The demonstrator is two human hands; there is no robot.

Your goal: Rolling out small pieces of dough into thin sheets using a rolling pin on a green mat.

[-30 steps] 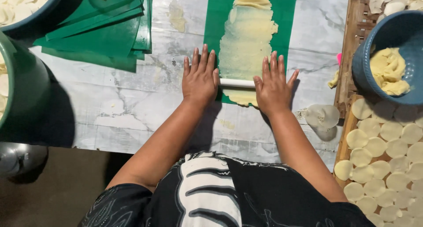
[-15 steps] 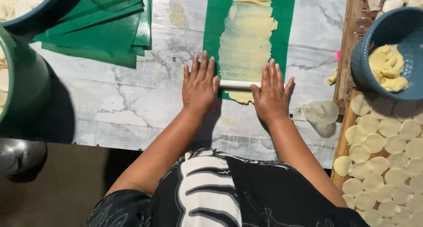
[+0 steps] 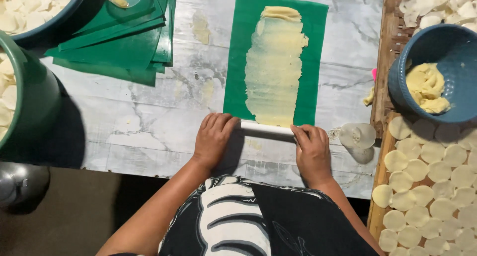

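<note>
Marbled grey-white tabletop (image 3: pixel 149 122) fills the middle of the frame, and on it, centre top, a green plastic sheet (image 3: pixel 243 62) is laid with a long strip of pale yellow dough (image 3: pixel 276 67) flattened along it. At the sheet's lower edge a white rolling pin (image 3: pixel 266 128) is held crosswise; the left hand (image 3: pixel 213 139) is curled over its left end and the right hand (image 3: pixel 312 149) over its right end, fingers bent rather than spread. More green sheets (image 3: pixel 119 42) are stacked at upper left. A blue bowl (image 3: pixel 447 47) with dough lumps is seen at upper right, and round dough discs (image 3: pixel 432 186) are spread over a tray at lower right. A small clear round cutter (image 3: pixel 358 135) is seen just right of the right hand
</note>
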